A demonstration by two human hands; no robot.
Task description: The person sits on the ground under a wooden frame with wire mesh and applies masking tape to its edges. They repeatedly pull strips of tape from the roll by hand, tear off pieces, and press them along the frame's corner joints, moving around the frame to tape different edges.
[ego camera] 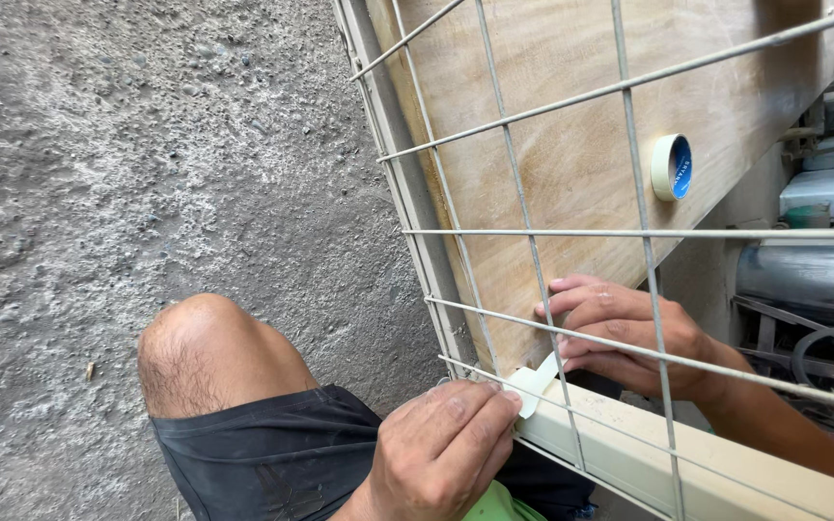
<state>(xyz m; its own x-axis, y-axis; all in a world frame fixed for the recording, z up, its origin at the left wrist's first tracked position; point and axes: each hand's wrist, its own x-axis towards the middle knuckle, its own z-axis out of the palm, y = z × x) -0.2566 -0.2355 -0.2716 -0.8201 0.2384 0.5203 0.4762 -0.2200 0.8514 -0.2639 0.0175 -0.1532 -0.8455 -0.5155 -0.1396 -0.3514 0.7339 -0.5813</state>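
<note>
the left hand (441, 453) is in front of the wire mesh (644, 289), its fingers (489, 410) pinched on a short strip of pale tape (537, 382) at the corner where the mesh meets the cream frame (629, 453). the pinch keeps the strip taut and off the wood so it can lie flat. the right hand (625, 333) is behind the mesh, fingers loosely curled against the plywood board (571, 145), touching the strip's far end, apparently steadying it; it grips nothing i can make out. a roll of tape (672, 167) with a blue core rests on the board, well apart from both hands. a bare knee (209, 352) in dark shorts sits over the rough concrete floor (98, 174).
</note>
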